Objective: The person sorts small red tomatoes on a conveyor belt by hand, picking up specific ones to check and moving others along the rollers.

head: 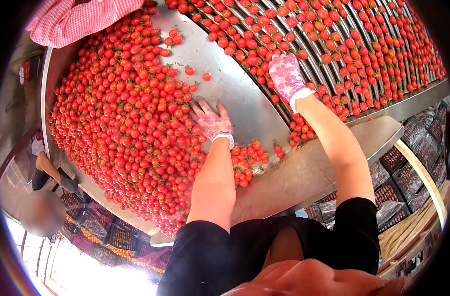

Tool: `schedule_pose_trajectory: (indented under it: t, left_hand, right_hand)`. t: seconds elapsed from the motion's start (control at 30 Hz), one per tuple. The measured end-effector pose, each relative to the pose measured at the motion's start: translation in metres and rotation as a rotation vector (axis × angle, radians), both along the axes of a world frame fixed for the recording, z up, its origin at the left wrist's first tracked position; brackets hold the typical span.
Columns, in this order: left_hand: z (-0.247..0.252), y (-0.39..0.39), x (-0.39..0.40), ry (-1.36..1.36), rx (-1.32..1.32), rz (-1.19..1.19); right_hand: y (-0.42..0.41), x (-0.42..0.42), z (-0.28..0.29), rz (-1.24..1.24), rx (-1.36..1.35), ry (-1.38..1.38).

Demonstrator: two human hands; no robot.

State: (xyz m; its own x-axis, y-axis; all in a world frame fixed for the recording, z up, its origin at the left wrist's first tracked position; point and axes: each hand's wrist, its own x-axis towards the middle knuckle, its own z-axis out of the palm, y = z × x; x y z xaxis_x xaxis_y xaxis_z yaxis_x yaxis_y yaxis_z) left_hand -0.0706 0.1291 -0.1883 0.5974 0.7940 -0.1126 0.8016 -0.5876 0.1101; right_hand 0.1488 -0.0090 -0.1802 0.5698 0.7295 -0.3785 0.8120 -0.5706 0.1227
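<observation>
My left hand [212,122], in a pink flower-print glove with darkened fingertips, lies with fingers apart at the edge of a large heap of cherry tomatoes [128,114]. Its fingers are against the sheet-metal sorting tray [247,98] and the nearest fruit. My right hand [287,76], gloved alike, reaches over the near end of a metal roller conveyor [319,72]. Tomatoes crowd around its fingers, which are partly hidden, so a hold on any fruit cannot be made out. Many tomatoes have green stems.
A pink checked sleeve [84,22] of another person reaches in at the top left. At the lower left is a further person [49,170]. Crates of tomatoes wrapped in plastic [413,166] are stacked below the conveyor's right side. The tray's raised metal rim [284,181] runs before me.
</observation>
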Motion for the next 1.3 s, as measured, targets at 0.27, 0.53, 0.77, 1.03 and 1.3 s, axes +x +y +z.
schedule_pose_trajectory:
  t: [0.27, 0.53, 0.77, 1.03, 1.3]
  left_hand:
    - [0.001, 0.003, 0.0, 0.009, -0.027, 0.004]
    - [0.002, 0.006, -0.001, 0.04, -0.036, 0.022]
    - [0.001, -0.003, 0.006, 0.039, -0.052, 0.022]
    - [0.002, -0.001, 0.002, 0.019, -0.053, 0.019]
    - [0.007, -0.001, 0.007, 0.043, -0.041, 0.019]
  right_hand:
    - [-0.059, 0.042, 0.052, -1.17, 1.07, 1.48]
    - [0.005, 0.063, 0.086, -0.712, 0.818, 1.039]
    - [0.019, -0.019, -0.032, 0.251, 0.656, 0.98]
    - [-0.006, 0.081, 0.003, -0.057, 0.75, 0.365]
    - [0.039, 0.143, 0.028, -0.275, 0.447, 0.029]
